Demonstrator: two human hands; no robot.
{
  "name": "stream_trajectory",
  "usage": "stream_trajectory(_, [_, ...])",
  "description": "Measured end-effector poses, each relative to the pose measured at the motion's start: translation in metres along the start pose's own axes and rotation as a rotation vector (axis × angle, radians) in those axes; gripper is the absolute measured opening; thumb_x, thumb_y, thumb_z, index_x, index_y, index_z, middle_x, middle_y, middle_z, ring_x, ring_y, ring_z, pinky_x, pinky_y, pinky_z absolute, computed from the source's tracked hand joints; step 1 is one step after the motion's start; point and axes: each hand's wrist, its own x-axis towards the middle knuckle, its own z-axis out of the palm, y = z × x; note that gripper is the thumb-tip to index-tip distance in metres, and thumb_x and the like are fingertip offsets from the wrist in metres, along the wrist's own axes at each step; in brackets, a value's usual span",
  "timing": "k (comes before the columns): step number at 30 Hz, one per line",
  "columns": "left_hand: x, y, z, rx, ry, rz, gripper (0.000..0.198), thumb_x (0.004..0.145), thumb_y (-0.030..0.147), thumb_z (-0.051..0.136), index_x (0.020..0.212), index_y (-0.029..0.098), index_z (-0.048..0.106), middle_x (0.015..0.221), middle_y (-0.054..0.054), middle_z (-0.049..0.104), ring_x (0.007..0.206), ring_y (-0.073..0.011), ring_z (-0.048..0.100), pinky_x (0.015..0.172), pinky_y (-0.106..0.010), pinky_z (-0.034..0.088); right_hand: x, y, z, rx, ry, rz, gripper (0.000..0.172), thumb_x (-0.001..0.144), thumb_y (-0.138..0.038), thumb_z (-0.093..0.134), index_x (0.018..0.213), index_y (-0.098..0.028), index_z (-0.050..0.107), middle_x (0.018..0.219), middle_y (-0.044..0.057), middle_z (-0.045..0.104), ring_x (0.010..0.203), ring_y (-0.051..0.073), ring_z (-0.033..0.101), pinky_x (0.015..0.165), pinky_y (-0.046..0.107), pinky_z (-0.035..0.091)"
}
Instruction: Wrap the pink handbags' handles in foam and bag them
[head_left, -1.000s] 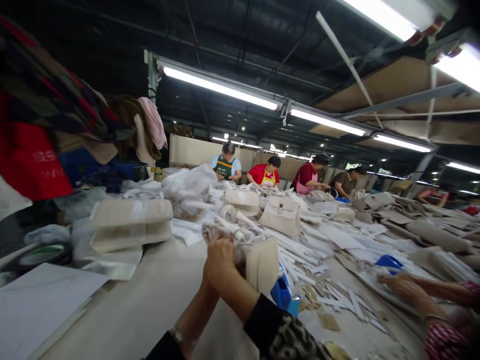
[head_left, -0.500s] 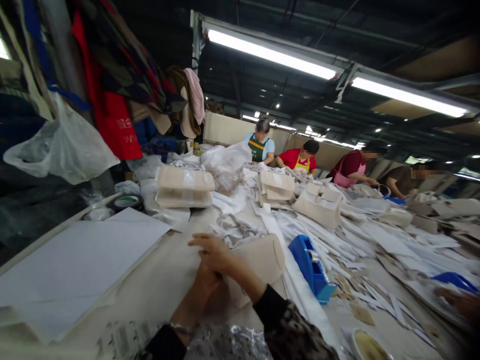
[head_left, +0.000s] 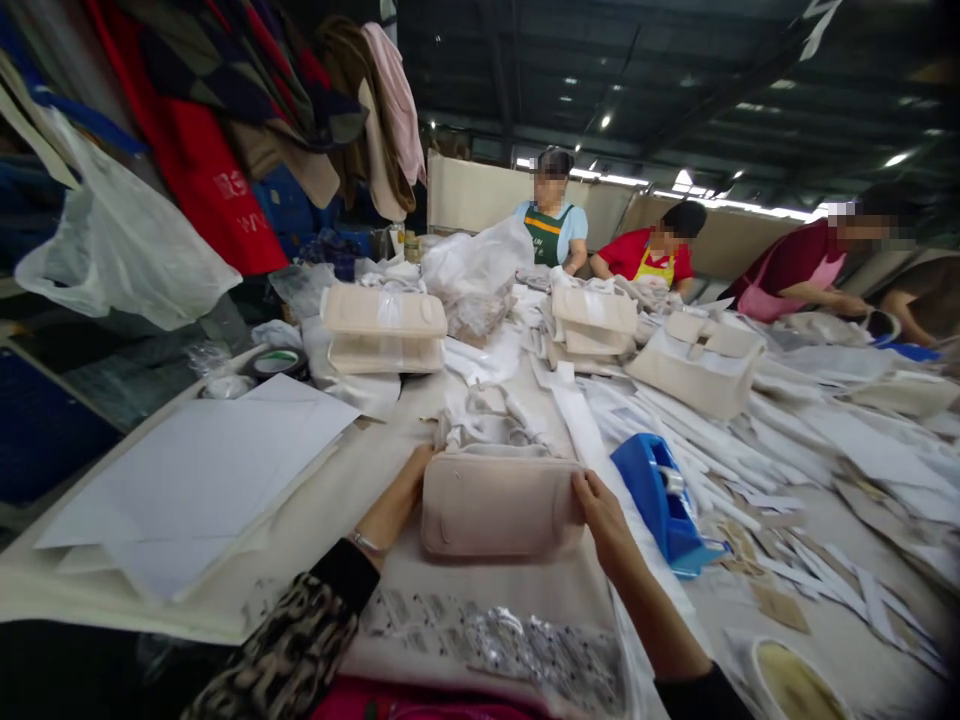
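A pale beige handbag [head_left: 501, 508] is in front of me on the table, its flat side facing me. Its wrapped strap [head_left: 495, 415] lies bunched behind the top edge. My left hand [head_left: 411, 485] grips the bag's left end, with the fingertips hidden behind it. At the opposite end, my right hand [head_left: 600, 505] holds the right edge, thumb and fingers closed on it. Nearer to me lies a printed clear plastic sheet [head_left: 502, 640]. A blue tape dispenser [head_left: 660, 505] stands to the right of my right hand.
White paper sheets [head_left: 202, 470] lie on the left, with a tape roll [head_left: 277, 364] behind. Stacked beige bags [head_left: 386, 330] and another bag [head_left: 697, 362] stand further back. Paper strips cover the right side near a round tub [head_left: 795, 680]. Several people work across the table.
My hands were close together over the bag's left part; now they are apart, one at each end. The bag has turned square to me. The view has tilted down.
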Motion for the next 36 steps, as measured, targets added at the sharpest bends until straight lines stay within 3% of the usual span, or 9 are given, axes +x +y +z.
stream_trajectory(6, [0.038, 0.033, -0.03, 0.416, 0.132, 0.186, 0.016, 0.055, 0.022, 0.077, 0.064, 0.015, 0.065, 0.059, 0.0, 0.062, 0.074, -0.0237, 0.062, 0.076, -0.033, 0.048, -0.041, -0.003, -0.002, 0.183, -0.186, 0.041, 0.052, 0.078, -0.052, 0.067, 0.118, -0.02, 0.06, 0.113, 0.01, 0.067, 0.103, 0.027, 0.061, 0.089, 0.037, 0.047])
stream_trajectory(10, [0.019, 0.039, -0.041, 0.501, 0.13, 0.317, 0.029, 0.077, 0.044, 0.063, 0.087, 0.017, 0.067, 0.083, -0.004, 0.067, 0.087, -0.0226, 0.061, 0.085, -0.035, 0.047, -0.023, 0.002, -0.015, 0.236, -0.06, 0.076, 0.051, 0.078, -0.051, 0.068, 0.118, -0.021, 0.06, 0.115, 0.011, 0.066, 0.105, 0.027, 0.061, 0.09, 0.041, 0.048])
stream_trajectory(13, [-0.007, 0.048, -0.039, 0.686, 0.146, 0.579, 0.038, 0.089, 0.049, 0.049, 0.105, 0.018, 0.064, 0.104, -0.008, 0.065, 0.101, -0.0239, 0.058, 0.092, -0.038, 0.045, 0.004, 0.006, -0.02, 0.322, -0.034, 0.058, 0.046, 0.076, -0.046, 0.07, 0.114, -0.021, 0.062, 0.119, 0.011, 0.064, 0.107, 0.026, 0.061, 0.094, 0.042, 0.046])
stream_trajectory(15, [-0.022, 0.059, -0.029, 0.902, 0.068, 0.834, 0.038, 0.091, 0.046, 0.05, 0.116, 0.019, 0.061, 0.116, -0.009, 0.061, 0.113, -0.0249, 0.052, 0.101, -0.04, 0.04, 0.022, 0.004, -0.018, 0.307, -0.07, 0.025, 0.047, 0.072, -0.041, 0.074, 0.113, -0.021, 0.064, 0.121, 0.01, 0.064, 0.106, 0.025, 0.06, 0.094, 0.041, 0.045])
stream_trajectory(17, [-0.031, 0.071, -0.012, 1.098, -0.193, 0.971, 0.048, 0.087, 0.048, 0.059, 0.126, 0.02, 0.055, 0.124, -0.01, 0.058, 0.119, -0.0258, 0.048, 0.106, -0.042, 0.036, 0.035, -0.001, -0.013, 0.246, -0.137, 0.004, 0.044, 0.068, -0.036, 0.076, 0.109, -0.02, 0.067, 0.116, 0.008, 0.066, 0.099, 0.023, 0.059, 0.091, 0.038, 0.044])
stream_trajectory(19, [-0.036, 0.08, 0.007, 1.251, -0.467, 0.988, 0.069, 0.077, 0.052, 0.07, 0.134, 0.02, 0.048, 0.129, -0.01, 0.056, 0.121, -0.0272, 0.046, 0.108, -0.043, 0.033, 0.042, -0.005, -0.007, 0.208, -0.208, 0.013, 0.036, 0.069, -0.036, 0.075, 0.1, -0.019, 0.069, 0.101, 0.005, 0.069, 0.087, 0.019, 0.058, 0.083, 0.034, 0.043])
stream_trajectory(21, [-0.036, 0.082, 0.025, 1.384, -0.586, 0.976, 0.083, 0.07, 0.054, 0.077, 0.137, 0.019, 0.043, 0.131, -0.011, 0.055, 0.122, -0.0294, 0.045, 0.107, -0.044, 0.032, 0.044, -0.007, -0.001, 0.218, -0.237, 0.027, 0.029, 0.072, -0.037, 0.074, 0.093, -0.019, 0.069, 0.086, 0.002, 0.067, 0.077, 0.016, 0.056, 0.074, 0.03, 0.041])
stream_trajectory(30, [-0.039, 0.07, 0.051, 1.559, -0.54, 0.941, 0.042, 0.072, 0.046, 0.078, 0.098, 0.02, 0.057, 0.104, -0.004, 0.062, 0.101, -0.0244, 0.054, 0.091, -0.039, 0.036, 0.045, 0.004, -0.008, 0.28, -0.432, 0.075, 0.023, 0.077, -0.038, 0.072, 0.08, -0.017, 0.065, 0.082, 0.0, 0.06, 0.073, 0.013, 0.049, 0.067, 0.025, 0.034])
stream_trajectory(36, [-0.04, 0.069, 0.051, 1.542, -0.523, 0.894, 0.038, 0.075, 0.042, 0.077, 0.097, 0.019, 0.057, 0.102, -0.003, 0.064, 0.099, -0.0228, 0.056, 0.084, -0.036, 0.036, 0.042, -0.006, 0.0, 0.447, -0.499, 0.191, 0.025, 0.082, -0.043, 0.067, 0.083, -0.021, 0.056, 0.068, -0.005, 0.049, 0.057, 0.009, 0.039, 0.055, 0.022, 0.028])
